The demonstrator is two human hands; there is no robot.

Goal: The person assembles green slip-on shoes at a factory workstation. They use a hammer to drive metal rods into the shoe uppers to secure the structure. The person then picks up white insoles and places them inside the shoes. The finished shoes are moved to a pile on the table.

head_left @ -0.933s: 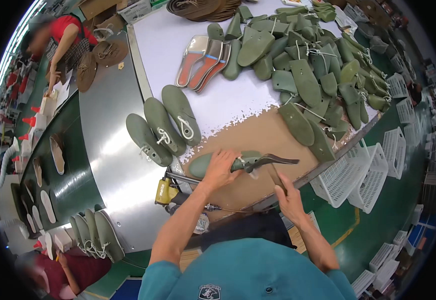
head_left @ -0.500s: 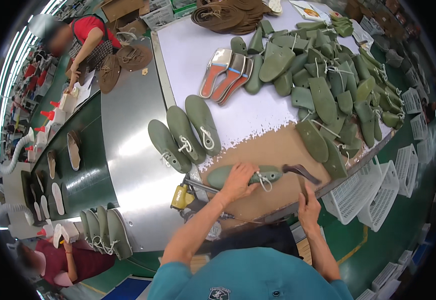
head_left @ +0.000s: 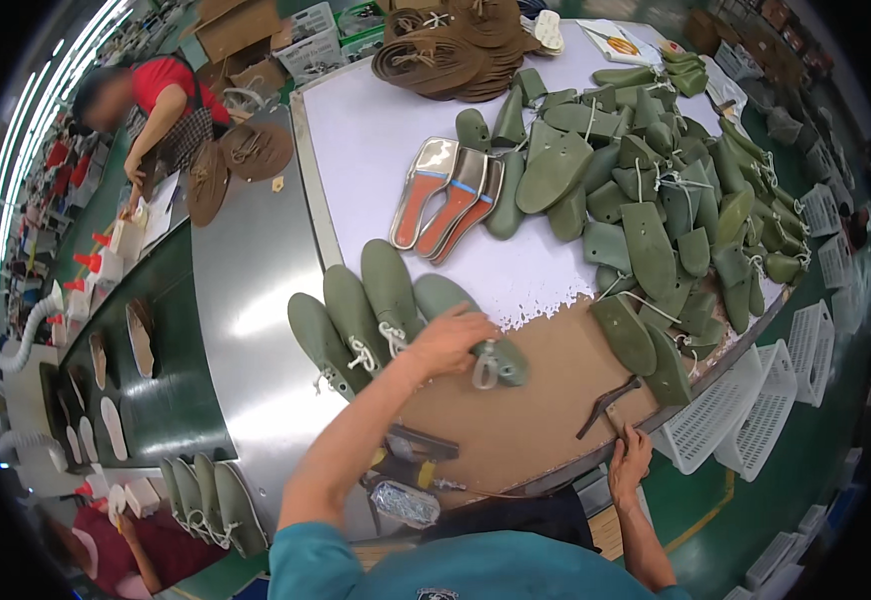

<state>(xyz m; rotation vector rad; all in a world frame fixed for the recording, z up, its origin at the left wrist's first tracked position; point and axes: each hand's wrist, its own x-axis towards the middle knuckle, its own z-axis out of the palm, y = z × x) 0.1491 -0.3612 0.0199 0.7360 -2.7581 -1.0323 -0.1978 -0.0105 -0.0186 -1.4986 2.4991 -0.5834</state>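
My left hand (head_left: 448, 342) is closed over a green shoe last (head_left: 440, 292), whose white cord loop hangs at the near end. Just left of it, three more green lasts (head_left: 384, 280) stand side by side with white cords. Close to the table's front edge, my right hand (head_left: 631, 462) grips the wooden handle of a hammer (head_left: 611, 405). The hammer's dark curved head rests on the brown board (head_left: 516, 430). A yellow and black air tool (head_left: 418, 452) lies below my left forearm, beside a clear pack of small metal pieces (head_left: 404, 504).
A large heap of green lasts (head_left: 651, 240) covers the table's right. Metal-and-red sole plates (head_left: 424, 205) lie mid-table, brown shoe uppers (head_left: 436, 60) at the back. White baskets (head_left: 726, 400) stand on the right floor. Two co-workers sit left, one in red (head_left: 171, 85), another in maroon (head_left: 121, 545).
My left hand has carried the last left and away from me, beside the three standing lasts. The hammer has come down onto the board's edge, still in my right hand.
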